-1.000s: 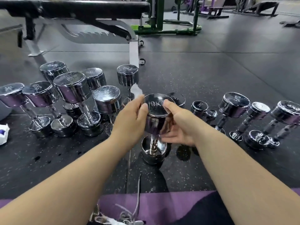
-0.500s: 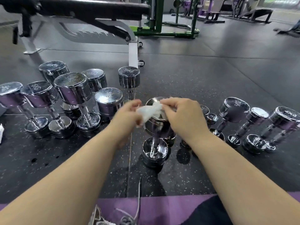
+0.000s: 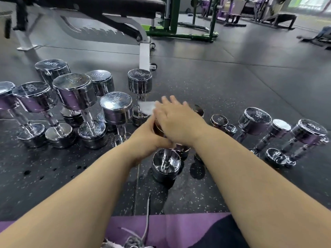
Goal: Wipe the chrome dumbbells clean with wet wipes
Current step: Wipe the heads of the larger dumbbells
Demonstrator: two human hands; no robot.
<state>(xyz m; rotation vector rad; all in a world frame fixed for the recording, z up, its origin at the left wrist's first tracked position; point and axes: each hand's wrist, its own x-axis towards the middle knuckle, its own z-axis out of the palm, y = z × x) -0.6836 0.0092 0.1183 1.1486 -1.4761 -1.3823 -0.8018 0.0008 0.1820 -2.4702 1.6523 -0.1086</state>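
Head view, read from left to right. At far left a cluster of upright dumbbells [image 3: 75, 93] stands on end on the dark speckled floor [image 3: 223, 83], their chrome heads stamped with weights (one reads 8KG; several other stamps are too blurred to read). Behind them sits an adjustable bench [image 3: 114, 8] with a white frame, and further back a green rack [image 3: 179, 31]. At centre stands the central dumbbell [image 3: 165, 167], upright on its lower head just beyond the purple mat [image 3: 170, 228] that crosses the bottom edge. The left hand [image 3: 145, 140] grips the side of its upper head, fingers curled round the chrome. The wet wipe [image 3: 146, 107] lies on top of that head, a white corner showing past the fingertips on the left. The right hand [image 3: 177, 122] lies flat over the wipe and the head, fingers straight and slightly apart, its outline blurred. To the right, a row of smaller dumbbells [image 3: 256, 120] leans at an angle on the floor, well apart from the hands.
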